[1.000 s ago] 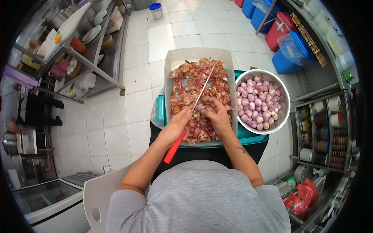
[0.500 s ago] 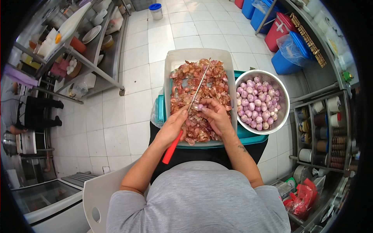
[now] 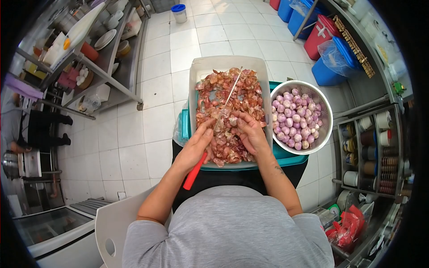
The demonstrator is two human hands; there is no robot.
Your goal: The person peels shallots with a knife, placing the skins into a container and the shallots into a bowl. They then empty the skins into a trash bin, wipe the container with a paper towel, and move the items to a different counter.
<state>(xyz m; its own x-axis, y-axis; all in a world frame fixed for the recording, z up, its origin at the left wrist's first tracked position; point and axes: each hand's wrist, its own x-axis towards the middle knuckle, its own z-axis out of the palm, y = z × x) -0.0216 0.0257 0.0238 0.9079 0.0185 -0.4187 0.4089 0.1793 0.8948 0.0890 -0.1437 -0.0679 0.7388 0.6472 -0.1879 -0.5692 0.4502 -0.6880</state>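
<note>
Knife (image 3: 232,94) above onion-like skins (image 3: 252,94) in tub (image 3: 205,63): L hand (image 3: 196,145) gripping its red handle (image 3: 193,174); R hand (image 3: 253,134) half-curled, opp. side, cannot tell if anything is pinched. Vs. approx. 0.5 s ago, hands slightly farther apart, purple bulb no longer distinct at R fingertips; prob. a brief break in blade work. Long axis approx. fore–aft; tip points away from body, slightly R.

This looks like a commercial kitchen: metal shelving (image 3: 108,79) with crockery such as a plate (image 3: 106,39) at ten o'clock, a co-worker (image 3: 42,129) beside a metal pot (image 3: 11,164) at nine, a jar rack (image 3: 350,145) at three, white floor tiles (image 3: 157,125) between.
</note>
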